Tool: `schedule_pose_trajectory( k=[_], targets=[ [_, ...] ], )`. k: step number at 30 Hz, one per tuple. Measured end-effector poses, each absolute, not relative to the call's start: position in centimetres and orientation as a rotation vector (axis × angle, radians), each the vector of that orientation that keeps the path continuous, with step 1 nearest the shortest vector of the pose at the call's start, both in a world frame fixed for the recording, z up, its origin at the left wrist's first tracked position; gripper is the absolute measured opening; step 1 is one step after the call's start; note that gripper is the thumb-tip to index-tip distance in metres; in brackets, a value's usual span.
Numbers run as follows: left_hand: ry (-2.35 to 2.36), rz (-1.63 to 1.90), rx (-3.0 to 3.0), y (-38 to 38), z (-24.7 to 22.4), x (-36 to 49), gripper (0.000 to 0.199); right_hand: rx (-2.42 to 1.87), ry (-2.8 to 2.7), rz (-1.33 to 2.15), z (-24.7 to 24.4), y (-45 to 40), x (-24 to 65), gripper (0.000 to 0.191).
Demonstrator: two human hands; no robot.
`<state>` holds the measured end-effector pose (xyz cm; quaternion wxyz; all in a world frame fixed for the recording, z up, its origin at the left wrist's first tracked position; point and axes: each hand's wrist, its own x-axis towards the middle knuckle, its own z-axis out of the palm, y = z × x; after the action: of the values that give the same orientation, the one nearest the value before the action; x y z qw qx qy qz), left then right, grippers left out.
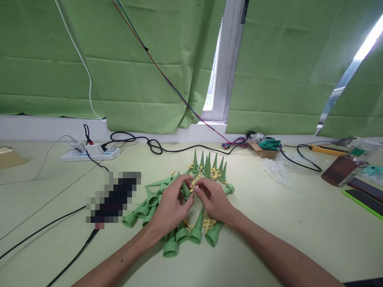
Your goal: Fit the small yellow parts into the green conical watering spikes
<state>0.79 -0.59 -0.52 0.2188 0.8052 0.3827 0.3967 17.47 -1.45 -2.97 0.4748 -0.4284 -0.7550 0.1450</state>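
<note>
Over a heap of green plastic spikes, my left hand point(172, 202) is closed around one hollow, cone-shaped green spike point(186, 191). Close against it, my right hand point(216, 201) pinches a small yellow plastic piece point(193, 187) at the spike's end; whether the two are joined is hidden by my fingers. Loose green spikes point(170, 246) lie around and below both hands, their wide open ends toward me. Behind the hands, several green spikes point(195, 163) stand upright, points up. Small yellow pieces point(214, 173) lie among them, and more yellow pieces point(208, 222) lie below my right hand.
A blurred-out dark object point(116, 199) with a cable lies left of the heap. A white power strip point(89, 153) and black cable point(191, 147) run along the back. At right are a small cardboard box point(263, 151), plastic wrap point(278, 173), a bottle point(342, 169) and a green-edged phone point(366, 202).
</note>
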Motion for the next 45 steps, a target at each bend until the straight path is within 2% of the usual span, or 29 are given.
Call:
schedule_pose_trajectory(
  k=[15,22,40,45],
  targets=[
    [1.038,1.066,2.248,-0.82,-0.53,0.93,0.029,-1.186,-1.819,0.319,-3.25,-1.2,17.34,0.041],
    [1.021,1.082,2.255,-0.84,-0.56,0.95,0.029,-1.213,-1.801,0.313,-3.21,-1.15,17.25,0.045],
    [1.025,1.082,2.25,-0.8,-0.66,0.92,0.03,-1.225,-1.791,0.301,-3.29,-1.04,17.32,0.044],
    [1.077,1.118,2.229,-0.7,-0.59,0.98,0.03,-1.179,-1.776,0.342,-2.97,-1.33,17.53,0.026]
  ],
)
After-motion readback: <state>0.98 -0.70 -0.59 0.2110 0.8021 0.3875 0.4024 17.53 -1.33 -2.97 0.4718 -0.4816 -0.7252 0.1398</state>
